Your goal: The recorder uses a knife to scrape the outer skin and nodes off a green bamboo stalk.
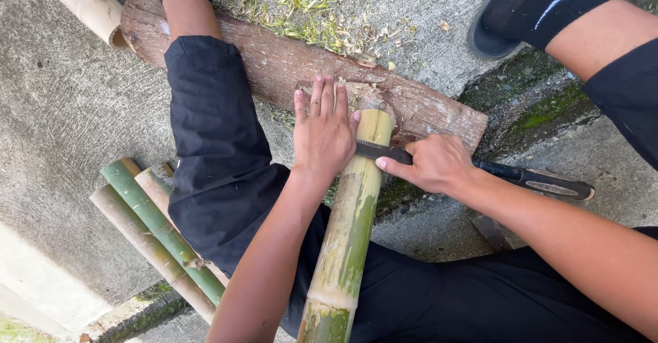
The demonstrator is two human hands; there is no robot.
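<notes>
From the head camera, looking straight down, the person sits on a concrete floor (62,110) with legs in black trousers spread to either side. A thick bamboo pole (349,226), green and yellow with a brown-stained patch, runs from between the knees up to a reddish-brown log (274,62), and its cut top end rests on that log. The log lies slantwise across the floor toward the upper edge of the view.

The left hand (322,134) lies flat and open against the left side of the pole's top end, fingers straight and spread a little, their tips reaching onto the log. The right hand (435,165) is closed around a long dark knife (534,178). Its blade lies crosswise on the pole just below the top end, the thumb and forefinger pressing near the blade, while the black handle sticks out to the right past the wrist.

Green and pale shavings (308,14) are scattered on the floor beyond the log. Three more bamboo lengths (154,226), one green and two tan, lie side by side by the left leg. Another pale bamboo piece (86,4) lies touching the log's left end.
</notes>
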